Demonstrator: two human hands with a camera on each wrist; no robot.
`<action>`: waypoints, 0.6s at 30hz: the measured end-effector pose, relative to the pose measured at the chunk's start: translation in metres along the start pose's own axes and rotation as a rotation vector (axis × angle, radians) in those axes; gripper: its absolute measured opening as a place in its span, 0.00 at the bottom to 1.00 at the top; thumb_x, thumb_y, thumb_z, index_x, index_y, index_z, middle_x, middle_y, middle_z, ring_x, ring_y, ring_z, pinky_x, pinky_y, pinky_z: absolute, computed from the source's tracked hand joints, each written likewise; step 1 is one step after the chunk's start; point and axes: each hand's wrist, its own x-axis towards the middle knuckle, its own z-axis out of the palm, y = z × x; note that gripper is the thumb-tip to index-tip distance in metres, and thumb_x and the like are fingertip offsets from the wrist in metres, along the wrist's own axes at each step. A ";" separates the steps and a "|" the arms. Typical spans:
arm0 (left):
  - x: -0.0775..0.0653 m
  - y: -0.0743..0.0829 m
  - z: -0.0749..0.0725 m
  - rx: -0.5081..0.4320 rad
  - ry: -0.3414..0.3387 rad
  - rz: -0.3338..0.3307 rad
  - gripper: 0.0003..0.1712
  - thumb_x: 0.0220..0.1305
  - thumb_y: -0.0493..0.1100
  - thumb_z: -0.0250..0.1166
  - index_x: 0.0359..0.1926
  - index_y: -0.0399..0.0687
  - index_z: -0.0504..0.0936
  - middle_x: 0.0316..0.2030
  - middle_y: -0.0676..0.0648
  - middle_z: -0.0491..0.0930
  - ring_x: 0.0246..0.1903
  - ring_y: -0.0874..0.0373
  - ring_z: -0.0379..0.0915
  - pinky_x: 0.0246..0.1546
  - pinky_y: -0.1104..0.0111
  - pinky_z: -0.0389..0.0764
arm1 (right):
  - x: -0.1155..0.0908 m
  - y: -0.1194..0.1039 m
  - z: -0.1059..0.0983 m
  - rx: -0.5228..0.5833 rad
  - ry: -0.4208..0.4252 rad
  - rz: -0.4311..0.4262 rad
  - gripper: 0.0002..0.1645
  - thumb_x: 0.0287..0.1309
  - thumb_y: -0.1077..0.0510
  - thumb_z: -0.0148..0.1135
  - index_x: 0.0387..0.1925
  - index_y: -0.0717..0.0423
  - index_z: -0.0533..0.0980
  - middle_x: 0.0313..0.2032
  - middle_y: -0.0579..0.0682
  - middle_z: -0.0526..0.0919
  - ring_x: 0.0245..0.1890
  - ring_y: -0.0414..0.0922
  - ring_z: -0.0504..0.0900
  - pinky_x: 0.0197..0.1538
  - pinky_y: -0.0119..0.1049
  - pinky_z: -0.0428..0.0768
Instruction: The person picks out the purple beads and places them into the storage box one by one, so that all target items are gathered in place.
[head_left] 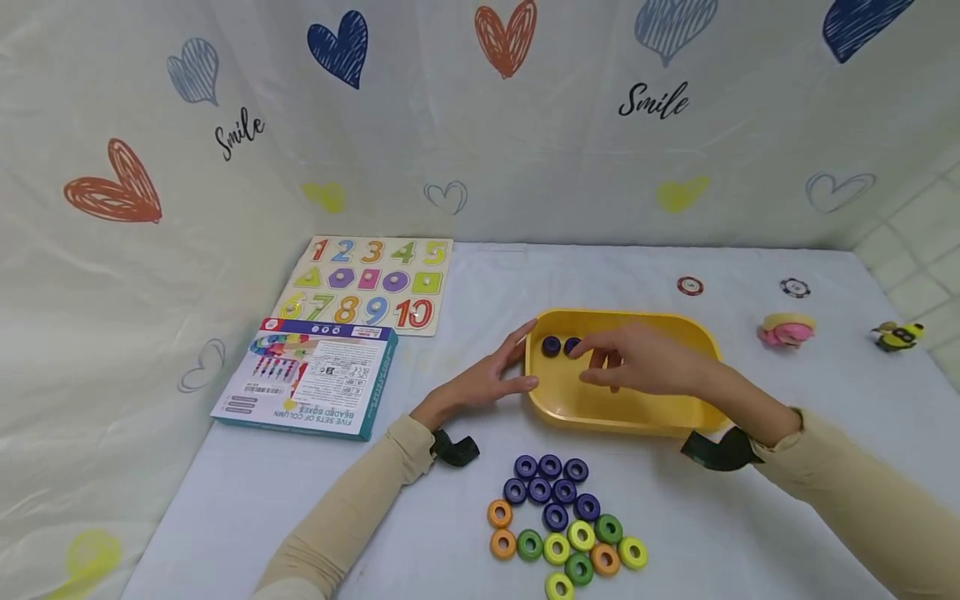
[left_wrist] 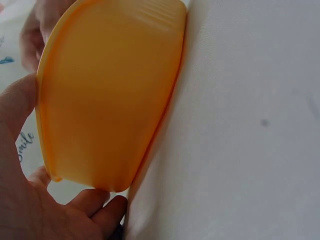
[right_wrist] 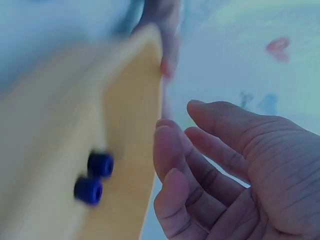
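Observation:
A yellow plastic tray sits on the white-covered table. My left hand holds its left end, with the thumb and fingers spread around the wall and rim. Two dark purple ring beads stand in the tray: the left bead near the far left corner, the other bead close beside it. Over the tray hovers my right hand, fingers loosely bent and nothing between them. In the right wrist view, that hand's thumb and fingertips are apart, to the right of both purple beads.
In front of the tray lie several ring beads: purple, orange, green and yellow. At left, a bead set box overlaps a number puzzle board. Poker chips and small toys lie at right.

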 end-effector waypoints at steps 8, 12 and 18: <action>0.001 0.000 -0.002 -0.002 -0.001 0.029 0.48 0.54 0.67 0.56 0.68 0.74 0.36 0.67 0.57 0.49 0.64 0.68 0.46 0.64 0.59 0.48 | -0.031 -0.037 0.045 0.086 -0.086 -0.106 0.16 0.54 0.47 0.60 0.44 0.47 0.78 0.22 0.31 0.74 0.22 0.32 0.71 0.27 0.26 0.72; 0.001 -0.001 -0.003 -0.009 0.001 0.031 0.49 0.54 0.68 0.56 0.68 0.74 0.36 0.67 0.57 0.49 0.64 0.69 0.45 0.64 0.60 0.48 | -0.039 -0.040 0.063 0.074 -0.117 -0.069 0.16 0.53 0.46 0.61 0.43 0.46 0.78 0.20 0.31 0.73 0.19 0.31 0.69 0.24 0.26 0.70; 0.001 -0.002 -0.001 -0.016 -0.004 0.012 0.49 0.54 0.68 0.56 0.68 0.75 0.36 0.67 0.58 0.48 0.64 0.69 0.46 0.64 0.60 0.48 | -0.046 -0.024 0.086 0.037 -0.081 -0.024 0.17 0.51 0.50 0.64 0.44 0.48 0.78 0.20 0.30 0.71 0.19 0.30 0.68 0.24 0.26 0.70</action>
